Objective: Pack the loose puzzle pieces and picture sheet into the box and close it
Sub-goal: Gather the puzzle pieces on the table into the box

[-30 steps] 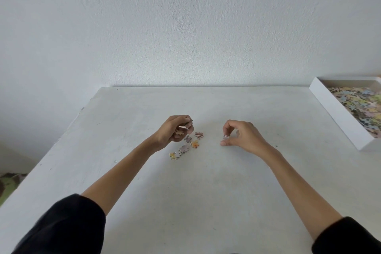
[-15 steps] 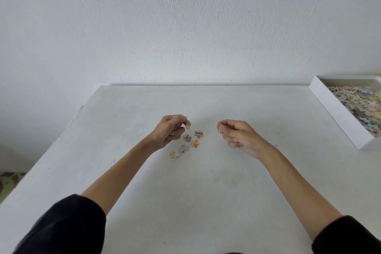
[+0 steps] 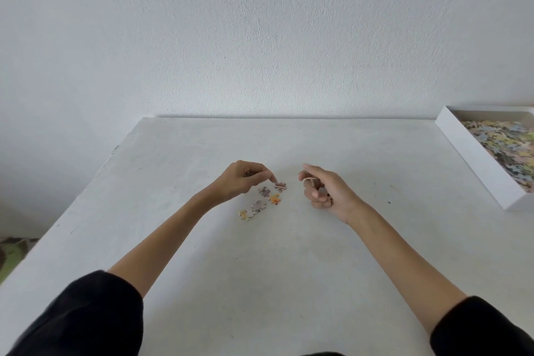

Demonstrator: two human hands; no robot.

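Several loose puzzle pieces (image 3: 264, 199) lie in a short diagonal row at the middle of the white table (image 3: 260, 254). My left hand (image 3: 244, 178) has its fingers curled around puzzle pieces, and its fingertip touches the farthest loose piece (image 3: 281, 186). My right hand (image 3: 325, 189) hovers just right of the row, palm turned up, pinching a puzzle piece (image 3: 308, 179) between thumb and fingers. The open white box (image 3: 474, 159) holds a heap of pastel pieces at the far right edge. No picture sheet or lid is in view.
A white wall rises behind the table's far edge. The table's left edge runs diagonally, with a green patterned floor patch (image 3: 11, 254) beyond it. Bare tabletop lies between my hands and the box.
My right hand lifted a piece off the table and turned palm up. My left hand lowered and reached its fingertip onto the farthest loose piece.
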